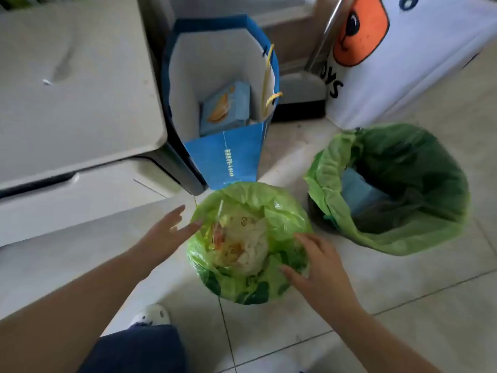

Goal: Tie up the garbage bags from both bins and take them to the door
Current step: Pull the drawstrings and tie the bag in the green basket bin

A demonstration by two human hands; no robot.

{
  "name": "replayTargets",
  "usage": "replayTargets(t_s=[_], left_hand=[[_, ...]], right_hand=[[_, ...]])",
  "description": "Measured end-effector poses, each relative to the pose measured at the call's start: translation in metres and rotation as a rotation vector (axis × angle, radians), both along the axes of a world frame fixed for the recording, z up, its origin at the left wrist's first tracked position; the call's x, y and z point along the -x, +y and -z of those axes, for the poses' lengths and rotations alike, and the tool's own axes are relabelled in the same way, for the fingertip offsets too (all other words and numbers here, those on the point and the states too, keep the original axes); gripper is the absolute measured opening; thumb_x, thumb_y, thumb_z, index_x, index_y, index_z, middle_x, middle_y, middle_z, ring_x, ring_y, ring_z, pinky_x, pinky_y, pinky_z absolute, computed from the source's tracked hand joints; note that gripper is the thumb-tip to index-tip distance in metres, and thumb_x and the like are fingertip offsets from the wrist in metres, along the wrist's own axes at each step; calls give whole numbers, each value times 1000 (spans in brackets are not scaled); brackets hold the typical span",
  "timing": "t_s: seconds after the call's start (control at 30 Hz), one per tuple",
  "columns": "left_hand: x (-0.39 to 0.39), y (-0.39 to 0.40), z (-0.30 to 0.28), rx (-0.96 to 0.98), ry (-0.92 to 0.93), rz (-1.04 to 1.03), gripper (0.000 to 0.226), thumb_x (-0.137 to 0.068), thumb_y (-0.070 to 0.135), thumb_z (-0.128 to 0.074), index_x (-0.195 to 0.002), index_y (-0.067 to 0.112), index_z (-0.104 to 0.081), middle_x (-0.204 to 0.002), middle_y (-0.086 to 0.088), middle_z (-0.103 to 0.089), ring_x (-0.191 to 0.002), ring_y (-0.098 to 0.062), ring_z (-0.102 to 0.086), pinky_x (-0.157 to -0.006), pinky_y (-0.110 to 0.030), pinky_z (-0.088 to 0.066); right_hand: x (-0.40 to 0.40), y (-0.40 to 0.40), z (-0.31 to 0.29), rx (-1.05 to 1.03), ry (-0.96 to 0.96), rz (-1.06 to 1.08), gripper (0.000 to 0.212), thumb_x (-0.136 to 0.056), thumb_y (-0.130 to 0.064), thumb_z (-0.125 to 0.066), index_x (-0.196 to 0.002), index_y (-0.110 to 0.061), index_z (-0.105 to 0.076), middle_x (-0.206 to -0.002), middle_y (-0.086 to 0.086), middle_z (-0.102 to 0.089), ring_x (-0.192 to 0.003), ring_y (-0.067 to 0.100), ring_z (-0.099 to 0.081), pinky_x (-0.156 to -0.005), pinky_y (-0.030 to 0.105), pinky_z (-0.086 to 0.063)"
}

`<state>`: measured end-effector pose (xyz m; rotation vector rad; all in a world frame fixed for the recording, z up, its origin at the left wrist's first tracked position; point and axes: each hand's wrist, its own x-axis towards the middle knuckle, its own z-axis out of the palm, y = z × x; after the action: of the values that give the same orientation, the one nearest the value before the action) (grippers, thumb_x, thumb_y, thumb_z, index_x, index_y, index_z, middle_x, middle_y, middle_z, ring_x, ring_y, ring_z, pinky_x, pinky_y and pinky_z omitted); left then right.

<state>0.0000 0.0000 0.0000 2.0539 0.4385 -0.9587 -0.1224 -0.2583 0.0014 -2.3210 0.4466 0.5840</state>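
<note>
The biggest risk sits with the far bin bag (398, 232), well to the right of the right fingers: its green rim is folded loosely over the bin, and I judge a careless tug could drag the light bin over or tear the thin film. The near bin bag (279, 211) lies between the two hands, packed high with wrappers and paper, so gathering its rim too fast could squeeze rubbish out onto the floor tiles (295, 332). The left hand (164, 235) has straight, spread fingers, tips at the bag's left rim, holding nothing. The right hand (320, 267) is spread wide too, fingertips resting on the right rim, gripping nothing yet.

Beyond the fingers, the white cloth bag (419, 65) shows the letters "YS". The blue paper bag (228, 157) carries small white print, too fine to read.
</note>
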Motion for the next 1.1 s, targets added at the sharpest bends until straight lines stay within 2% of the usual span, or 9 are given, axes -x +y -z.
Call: replayTargets(t_s=[0.1,0.2,0.3,0.37,0.6,0.73,0.87,0.97,1.1], left_hand=[[-9,-13,29,110,-20,-51,55,-84,48,-57,-135,33,-44,-132,3,-56,-121,-18,-52,-103,-38,-39],[-14,-19,45,185,19,-131,42,-85,48,-55,-120,25,-60,-116,-2,-67,-106,-22,-63,-100,-43,-45],[-18,-12,52,263,138,-179,57,-72,59,-59,-115,22,-63,-111,-5,-71,-103,-27,-66,-97,-48,-48],[-17,-6,54,251,169,-167,60,-67,61,-60,-111,21,-65,-107,-6,-72,-102,-28,-66,-94,-49,-50],[15,-1,42,173,136,-120,40,-86,49,-53,-103,15,-67,-97,-9,-73,-89,-25,-68,-82,-40,-55],[39,11,38,200,205,-42,40,-86,47,-54,-105,14,-67,-91,-6,-74,-80,-21,-68,-64,-31,-55],[48,20,41,308,232,-102,40,-85,48,-56,-115,21,-62,-103,-4,-71,-90,-23,-67,-75,-35,-56],[49,23,44,358,269,-209,44,-84,53,-54,-111,19,-66,-102,-10,-66,-92,-26,-58,-85,-37,-49],[51,20,48,402,263,-278,35,-85,31,-62,-116,14,-63,-115,-15,-67,-97,-28,-65,-80,-36,-56]], right_hand=[[-8,-12,27,-6,-132,140,77,-75,-37,-71,-141,-25,-32,-145,6,-33,-134,22,-28,-107,32,-26],[-20,-18,44,-202,-94,261,79,-79,-33,-68,-144,-27,-25,-146,-1,-36,-135,18,-31,-110,37,-29],[-27,-20,48,-531,20,435,38,-85,-26,-62,-118,-41,-50,-121,-10,-57,-112,13,-53,-89,32,-45],[-28,-19,49,-672,57,467,25,-88,-21,-58,-96,-44,-56,-105,-11,-64,-97,11,-61,-75,30,-51],[-6,-12,39,-591,104,402,29,-89,-13,-50,-101,-39,-55,-107,2,-65,-99,22,-62,-84,43,-54],[24,-8,36,-644,191,433,19,-91,-22,-53,-103,-35,-57,-106,2,-67,-95,21,-65,-76,37,-56],[51,-10,58,-821,188,749,42,-90,-53,-40,-113,-25,-62,-110,0,-69,-105,19,-62,-86,36,-49],[59,-5,78,-919,243,998,56,-87,-61,-39,-120,-19,-57,-118,8,-65,-112,28,-59,-98,43,-44],[54,10,77,-889,229,1030,33,-89,-29,-57,-106,-1,-61,-102,20,-69,-94,36,-65,-78,45,-54]])
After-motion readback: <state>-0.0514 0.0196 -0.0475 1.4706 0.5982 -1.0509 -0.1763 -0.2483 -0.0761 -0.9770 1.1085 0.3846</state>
